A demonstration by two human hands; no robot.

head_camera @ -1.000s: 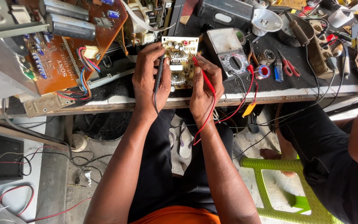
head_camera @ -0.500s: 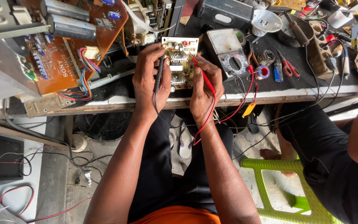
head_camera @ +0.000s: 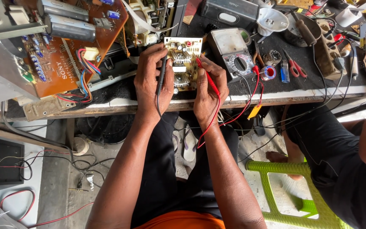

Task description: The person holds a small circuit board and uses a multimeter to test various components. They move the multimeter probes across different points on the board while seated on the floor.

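Observation:
A small pale circuit board [head_camera: 184, 59] lies on the dark workbench in front of me. My left hand [head_camera: 151, 80] grips a black test probe [head_camera: 162, 76] with its tip on the board's left side. My right hand [head_camera: 209, 91] holds a red test probe [head_camera: 206, 75] against the board's right side. The red lead [head_camera: 217, 114] loops down below the bench edge. Just right of the board sits an analogue multimeter [head_camera: 234, 53] with a dial.
A large brown circuit board [head_camera: 64, 55] with grey capacitors rests at the left on a metal chassis. Scissors [head_camera: 294, 65], a solder spool [head_camera: 269, 72] and other tools crowd the right of the bench. Another person [head_camera: 361, 140] sits at the right by a green plastic stool [head_camera: 293, 186].

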